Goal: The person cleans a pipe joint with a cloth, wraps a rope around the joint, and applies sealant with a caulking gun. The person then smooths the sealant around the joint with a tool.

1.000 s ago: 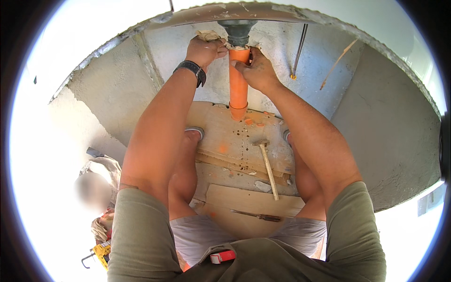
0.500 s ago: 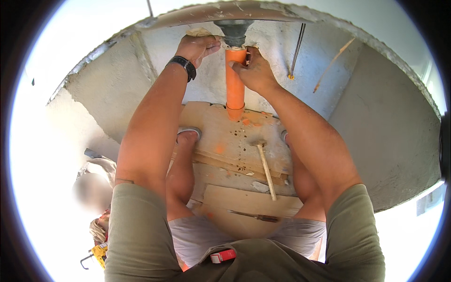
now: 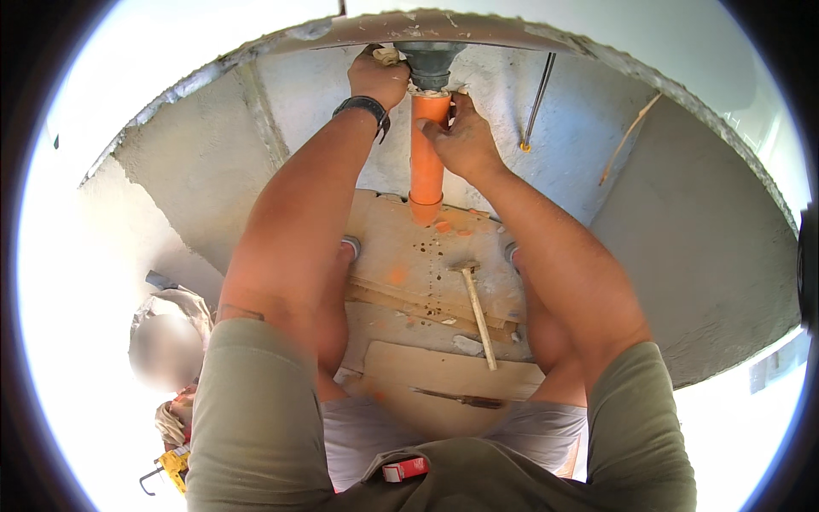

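Orange pipe point(image 3: 426, 158) hemmed by concrete wall point(image 3: 324, 94), hammer point(image 3: 478, 314) lying on boards point(image 3: 426, 264) below, open gap either side

Wooden boards point(image 3: 426, 256) are lying below the hands' grip, carrying a hammer point(image 3: 478, 311) just below-right of it, a flat blade tool point(image 3: 456, 398) farther down, and orange dust point(image 3: 397, 275).

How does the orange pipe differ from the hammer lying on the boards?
The orange pipe stands upright, gripped near its top by the left hand and right hand; the hammer lies flat, untouched. The pipe is thick and bright orange; the hammer is thin, with a pale wooden handle. Both are long and straight.
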The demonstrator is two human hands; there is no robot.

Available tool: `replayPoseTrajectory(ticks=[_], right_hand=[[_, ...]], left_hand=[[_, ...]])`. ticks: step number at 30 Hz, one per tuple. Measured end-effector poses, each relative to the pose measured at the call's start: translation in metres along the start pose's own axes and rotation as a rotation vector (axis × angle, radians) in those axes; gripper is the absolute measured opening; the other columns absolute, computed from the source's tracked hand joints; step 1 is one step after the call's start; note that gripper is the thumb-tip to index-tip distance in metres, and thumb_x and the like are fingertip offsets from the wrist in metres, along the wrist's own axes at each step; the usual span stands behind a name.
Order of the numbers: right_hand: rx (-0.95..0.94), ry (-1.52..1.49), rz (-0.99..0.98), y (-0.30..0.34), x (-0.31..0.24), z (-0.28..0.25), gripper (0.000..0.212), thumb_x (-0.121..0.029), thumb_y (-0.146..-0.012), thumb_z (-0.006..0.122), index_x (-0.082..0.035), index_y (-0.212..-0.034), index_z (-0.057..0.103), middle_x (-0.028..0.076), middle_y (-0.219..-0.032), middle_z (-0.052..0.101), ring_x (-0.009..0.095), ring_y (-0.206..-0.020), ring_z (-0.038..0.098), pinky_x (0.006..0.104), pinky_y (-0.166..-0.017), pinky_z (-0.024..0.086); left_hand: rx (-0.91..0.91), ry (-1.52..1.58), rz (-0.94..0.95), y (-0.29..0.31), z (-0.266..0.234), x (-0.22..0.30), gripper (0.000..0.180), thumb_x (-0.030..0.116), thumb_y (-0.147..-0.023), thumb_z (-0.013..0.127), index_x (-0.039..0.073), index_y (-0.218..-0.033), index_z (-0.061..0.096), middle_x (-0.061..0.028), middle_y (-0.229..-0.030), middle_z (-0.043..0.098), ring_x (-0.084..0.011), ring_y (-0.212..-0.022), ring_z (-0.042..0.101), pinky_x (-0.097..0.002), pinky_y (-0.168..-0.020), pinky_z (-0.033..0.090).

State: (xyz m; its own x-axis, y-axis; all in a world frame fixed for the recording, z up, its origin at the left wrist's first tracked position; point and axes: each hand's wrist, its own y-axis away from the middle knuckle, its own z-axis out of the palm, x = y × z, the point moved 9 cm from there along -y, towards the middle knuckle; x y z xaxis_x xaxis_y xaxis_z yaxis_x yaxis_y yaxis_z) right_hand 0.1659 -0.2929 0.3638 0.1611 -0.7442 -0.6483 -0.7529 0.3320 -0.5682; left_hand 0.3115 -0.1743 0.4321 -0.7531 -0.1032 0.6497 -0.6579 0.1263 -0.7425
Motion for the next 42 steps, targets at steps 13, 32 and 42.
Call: replayPoseTrajectory(ticks=[13, 32, 42], right_hand=[[0.171, 0.086, -0.115, 0.027, 0.003, -0.02, 0.07, -0.024, -0.083, 0.073, 0.006, -0.139, 0.042, 0.026, -0.124, 0.053, 0.033, -0.109, 0.06, 0.0396, -0.093, 0.05], [-0.58, -0.467, 0.081, 0.197, -0.034, 0.04, 0.022, -0.013, -0.09, 0.069, 0.001, -0.107, 0.067, 0.009, -0.094, 0.068, 0.014, -0.083, 0.062, 0.0291, -0.076, 0.05], [-0.547, -0.472, 0.212, 0.221, 0.007, 0.032, 0.019, -0.017, -0.088, 0.073, -0.003, -0.097, 0.065, -0.003, -0.082, 0.061, 0.005, -0.072, 0.05, 0.0234, -0.065, 0.042]], left_hand=[[0.182, -0.579, 0.074, -0.048, -0.112, -0.076, 0.033, 0.024, -0.076, 0.07, -0.001, -0.097, 0.07, -0.0149, -0.085, 0.074, -0.0277, -0.083, 0.071, -0.036, -0.079, 0.055], [-0.358, 0.476, -0.341, 0.303, -0.109, 0.038, 0.022, -0.001, -0.083, 0.072, 0.002, -0.1, 0.059, -0.0049, -0.093, 0.064, -0.0111, -0.086, 0.062, -0.0269, -0.077, 0.051], [-0.278, 0.618, -1.159, 0.361, -0.09, -0.021, 0.031, 0.018, -0.09, 0.069, -0.004, -0.11, 0.06, -0.0095, -0.09, 0.063, -0.0199, -0.073, 0.064, -0.0333, -0.071, 0.055]])
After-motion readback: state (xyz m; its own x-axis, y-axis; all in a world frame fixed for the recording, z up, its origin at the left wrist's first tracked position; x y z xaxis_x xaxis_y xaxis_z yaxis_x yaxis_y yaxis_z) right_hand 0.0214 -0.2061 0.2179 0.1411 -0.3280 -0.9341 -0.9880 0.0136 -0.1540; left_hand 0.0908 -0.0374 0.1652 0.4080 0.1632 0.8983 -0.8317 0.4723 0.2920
